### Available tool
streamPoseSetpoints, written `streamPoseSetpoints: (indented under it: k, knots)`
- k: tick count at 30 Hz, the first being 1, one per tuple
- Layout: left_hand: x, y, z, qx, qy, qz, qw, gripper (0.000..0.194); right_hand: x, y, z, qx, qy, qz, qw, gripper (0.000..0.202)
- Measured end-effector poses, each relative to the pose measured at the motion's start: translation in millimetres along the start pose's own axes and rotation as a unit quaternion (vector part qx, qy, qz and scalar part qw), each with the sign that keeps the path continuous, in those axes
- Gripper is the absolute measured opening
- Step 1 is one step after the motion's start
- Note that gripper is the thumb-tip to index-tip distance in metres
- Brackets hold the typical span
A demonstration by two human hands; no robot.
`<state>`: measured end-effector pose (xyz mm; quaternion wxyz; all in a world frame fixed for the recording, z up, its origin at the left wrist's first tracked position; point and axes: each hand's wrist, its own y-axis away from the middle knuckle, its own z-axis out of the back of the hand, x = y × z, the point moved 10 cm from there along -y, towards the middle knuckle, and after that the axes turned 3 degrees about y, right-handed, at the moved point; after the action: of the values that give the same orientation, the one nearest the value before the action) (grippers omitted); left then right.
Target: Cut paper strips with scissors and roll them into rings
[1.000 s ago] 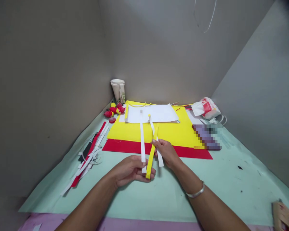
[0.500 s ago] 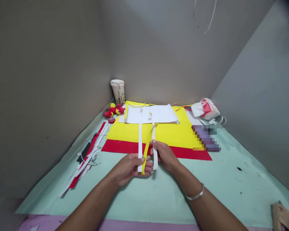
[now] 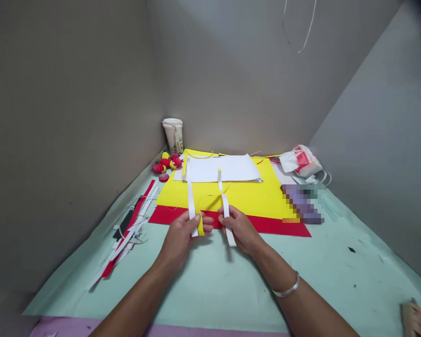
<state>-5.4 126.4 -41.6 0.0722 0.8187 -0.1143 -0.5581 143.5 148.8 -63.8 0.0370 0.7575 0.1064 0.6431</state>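
Note:
Near the middle of the view, my left hand pinches a long white strip and a yellow ridged strip side by side under its thumb. My right hand, a little to the right, grips another white strip, whose lower end hangs below the fingers and whose upper part bends away. A thin yellow length curves between the hands. Both hands are raised near the front edge of a red sheet, which lies under a yellow sheet. White papers rest on the yellow sheet.
Loose red, white and black strips lie at the left. Behind them are red and yellow rolled pieces and a paper cup. At right are a crumpled white-red bag and a purple, partly blurred object. A wooden block stands front right.
My left hand has moved left and slightly up with its white and yellow strips. The hands are farther apart, and the yellow length now curves between them. The right hand's strip tilts more.

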Motion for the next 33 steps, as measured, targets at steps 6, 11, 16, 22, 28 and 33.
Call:
streamPoseSetpoints:
  k: [6, 11, 16, 22, 28, 33]
  knots:
    - [-29, 3, 13.1, -0.058, 0.035, -0.127, 0.990, 0.032, -4, 2, -9, 0.039, -0.033, -0.050, 0.997, 0.032]
    - [-6, 1, 4.6, -0.039, 0.013, -0.038, 0.998, 0.026, -9, 4, -15, 0.056, -0.129, -0.070, 0.988, 0.055]
    - [23, 8, -18.6, 0.044, -0.019, 0.079, 0.996, 0.017, -4, 0, -9, 0.046, -0.178, -0.048, 0.982, 0.059]
    - [-27, 12, 5.3, -0.048, -0.007, -0.115, 0.992, 0.027, 24, -1, 4, 0.028, -0.242, 0.032, 0.969, 0.039]
    - [-72, 45, 8.0, -0.076, -0.012, -0.280, 0.957, 0.021, 40, 6, 3, 0.050, -0.279, 0.089, 0.955, 0.041]
    - [-56, 44, -10.1, -0.041, -0.072, -0.214, 0.973, 0.024, 63, 19, -6, 0.071, -0.288, 0.130, 0.946, 0.040]
